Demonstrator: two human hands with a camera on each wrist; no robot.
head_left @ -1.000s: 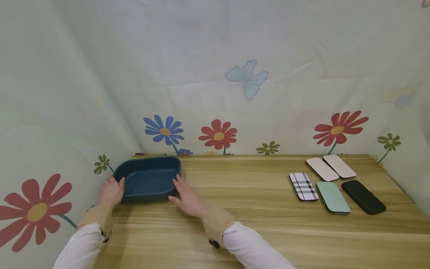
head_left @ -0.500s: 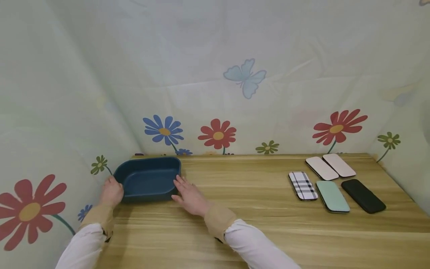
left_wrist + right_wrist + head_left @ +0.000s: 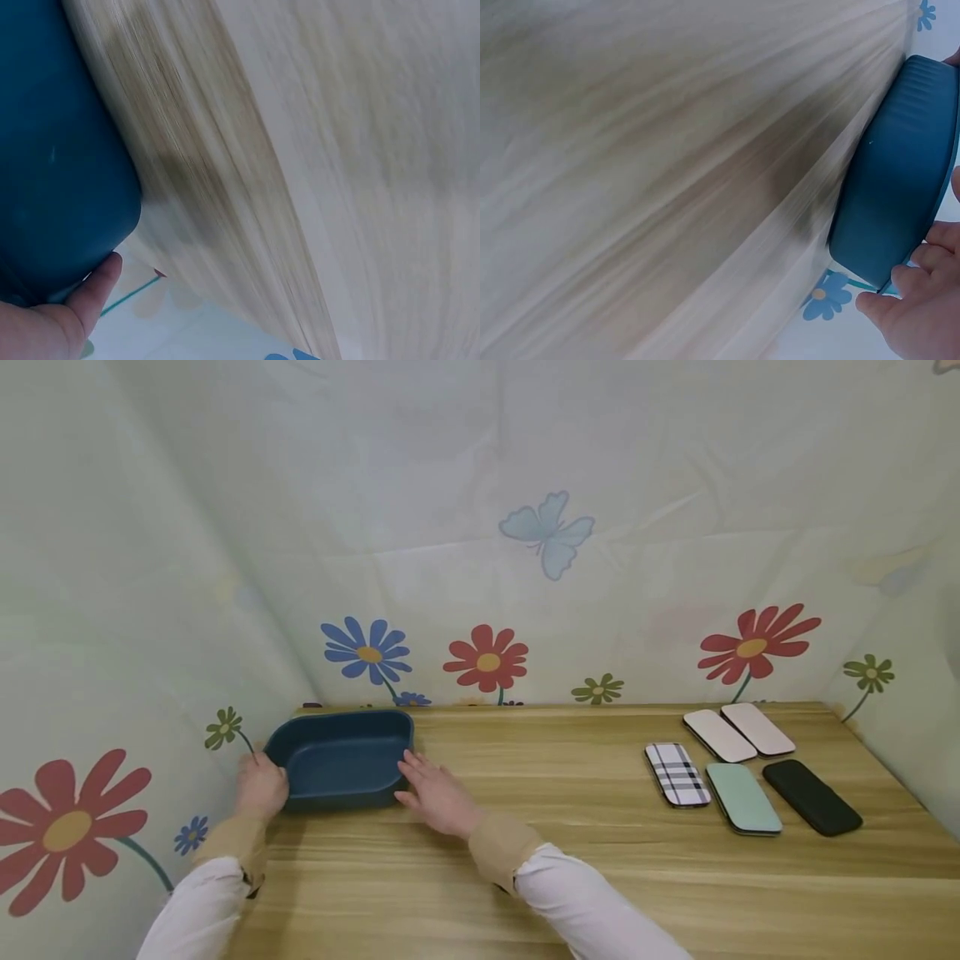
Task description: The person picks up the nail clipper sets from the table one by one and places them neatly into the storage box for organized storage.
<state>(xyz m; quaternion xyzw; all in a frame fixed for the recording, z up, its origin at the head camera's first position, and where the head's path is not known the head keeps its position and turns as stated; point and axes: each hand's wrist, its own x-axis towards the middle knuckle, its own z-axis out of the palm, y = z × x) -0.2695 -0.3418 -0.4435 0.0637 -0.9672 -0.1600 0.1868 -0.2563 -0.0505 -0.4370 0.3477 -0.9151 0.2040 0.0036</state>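
Observation:
A dark blue, open-topped plastic box (image 3: 345, 760) with rounded corners stands on the wooden table at the left, and its inside looks bare. At its left end, my left hand (image 3: 262, 787) grips the wall with bent fingers; some fingertips are hidden. My right hand (image 3: 441, 795) lies against the right end, fingers fairly straight and thumb apart, near the front corner. In the left wrist view, one finger (image 3: 97, 289) presses the outer wall of the blue box (image 3: 67, 165). The right wrist view has the right hand's fingers (image 3: 930, 259) touching the box's edge.
Several flat, rounded cases lie at the table's right: a plaid one (image 3: 677, 775), a mint green one (image 3: 744, 798), a black one (image 3: 812, 797) and two pale pink ones, with one (image 3: 757, 729) at the back. Flower-printed cloth (image 3: 630, 610) walls the back and sides.
The blue box has slid slightly to the right along the table, with both hands moving along at its ends. The cases on the right have stayed where they were.

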